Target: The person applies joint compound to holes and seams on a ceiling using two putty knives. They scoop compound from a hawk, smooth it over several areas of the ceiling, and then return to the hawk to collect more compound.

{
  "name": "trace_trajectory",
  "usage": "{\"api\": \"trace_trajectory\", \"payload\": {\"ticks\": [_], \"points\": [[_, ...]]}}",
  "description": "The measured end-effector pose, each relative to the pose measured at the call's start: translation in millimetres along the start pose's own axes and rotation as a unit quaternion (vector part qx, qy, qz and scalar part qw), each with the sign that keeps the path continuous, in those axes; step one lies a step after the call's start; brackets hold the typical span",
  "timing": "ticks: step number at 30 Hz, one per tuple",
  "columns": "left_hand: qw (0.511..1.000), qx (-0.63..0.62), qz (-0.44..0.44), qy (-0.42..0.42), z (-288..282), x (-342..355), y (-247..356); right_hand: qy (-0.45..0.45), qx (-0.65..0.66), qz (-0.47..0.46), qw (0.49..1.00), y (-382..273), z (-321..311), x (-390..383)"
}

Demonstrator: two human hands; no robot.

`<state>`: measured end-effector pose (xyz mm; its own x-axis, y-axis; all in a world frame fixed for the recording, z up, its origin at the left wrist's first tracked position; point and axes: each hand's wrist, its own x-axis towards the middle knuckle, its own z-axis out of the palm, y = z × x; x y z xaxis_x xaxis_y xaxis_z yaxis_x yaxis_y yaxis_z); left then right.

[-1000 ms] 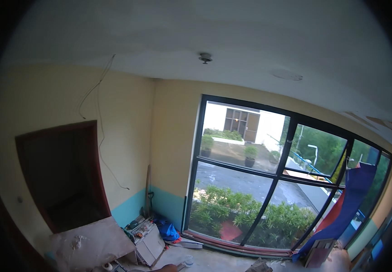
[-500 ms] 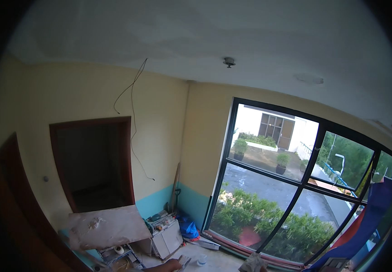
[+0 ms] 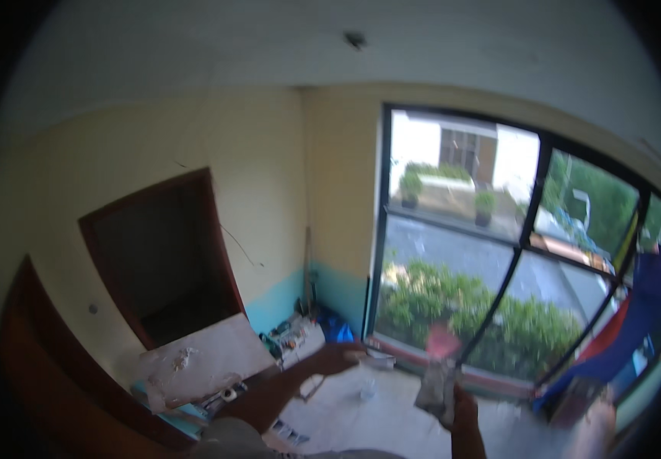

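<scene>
My left hand (image 3: 340,356) reaches forward from the lower middle, stretched flat with nothing seen in it, above the pale floor (image 3: 380,421). My right hand (image 3: 459,407) rises at the lower right and grips a blurred grey object (image 3: 434,386) with a pinkish top. The two hands are apart, the left one further out toward the room's corner. A small pale item (image 3: 366,393) lies on the floor between them.
A large dark-framed window (image 3: 525,245) fills the right wall, with bushes outside. A dark doorway (image 3: 166,260) opens on the left. A plaster-stained board (image 3: 204,359), clutter and a blue bag (image 3: 338,329) lie in the corner. Blue and red cloth (image 3: 636,321) hangs at the right.
The view has tipped downward and both my arms have come up into it from the lower edge; the right hand now shows the grey object.
</scene>
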<state>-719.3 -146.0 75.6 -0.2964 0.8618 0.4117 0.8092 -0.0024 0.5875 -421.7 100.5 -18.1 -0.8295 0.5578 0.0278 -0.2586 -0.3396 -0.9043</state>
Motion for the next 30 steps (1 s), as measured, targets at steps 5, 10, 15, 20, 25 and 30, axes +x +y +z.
{"api": "trace_trajectory", "payload": {"ticks": [5, 10, 15, 20, 25, 30], "points": [[0.980, 0.039, 0.179, -0.079, -71, 39, 69, 0.064, 0.156, 0.157, 0.973, -24, 27, 31], [0.953, 0.142, 0.228, -0.140, -91, 63, 112, 0.025, 0.238, 0.156, 0.958, -63, 73, 23], [0.932, 0.122, 0.301, -0.159, -80, 83, 114, 0.047, 0.219, 0.172, 0.959, -59, 85, 29], [0.919, 0.122, 0.304, -0.220, -57, 78, 104, 0.114, 0.072, 0.110, 0.985, -47, 88, 21], [0.893, 0.171, 0.336, -0.247, -50, 72, 93, 0.047, 0.199, -0.008, 0.979, -16, 93, 22], [0.972, -0.025, 0.182, -0.144, -56, 48, 42, 0.064, 0.013, -0.181, 0.981, -27, 71, 55]]}}
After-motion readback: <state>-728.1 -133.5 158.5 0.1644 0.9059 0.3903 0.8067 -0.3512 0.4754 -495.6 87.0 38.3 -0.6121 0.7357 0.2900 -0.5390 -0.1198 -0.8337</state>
